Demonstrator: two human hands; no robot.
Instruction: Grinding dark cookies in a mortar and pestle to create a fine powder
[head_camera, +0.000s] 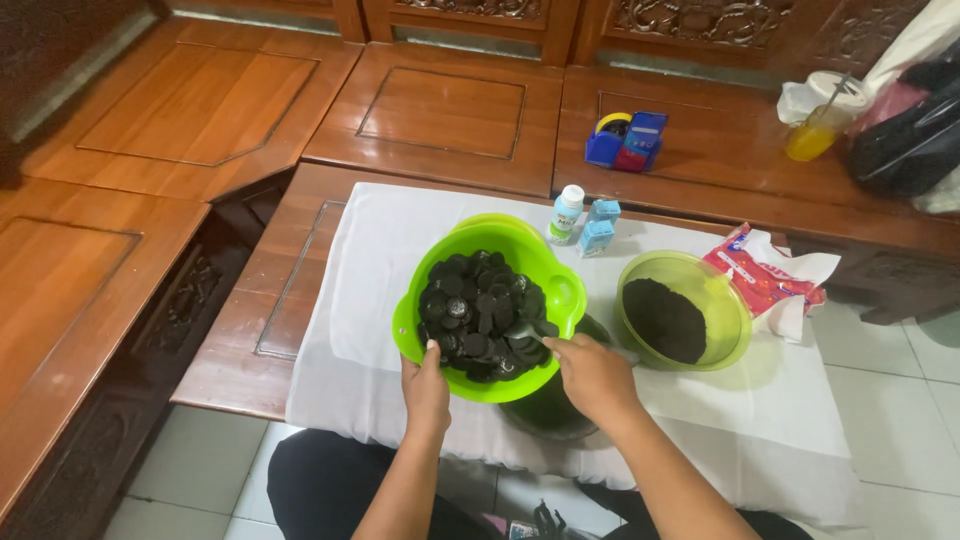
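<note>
A bright green plastic bowl (560, 290) full of round black cookie discs (480, 310) is tilted toward me over a dark bowl (545, 412) that it mostly hides. My left hand (427, 388) grips the green bowl's near rim. My right hand (593, 372) holds a spoon (528, 333) whose tip reaches into the black discs. A second, translucent green bowl (728, 300) with dark crumbs (664, 318) stands to the right on the white cloth (400, 250).
A small white bottle (566, 212) and two small blue cartons (598, 228) stand behind the bowls. A red and white packet (765, 270) lies at the right. Wooden benches surround the low table (240, 350); a blue holder (628, 140) and a yellow drink cup (815, 130) sit on the far bench.
</note>
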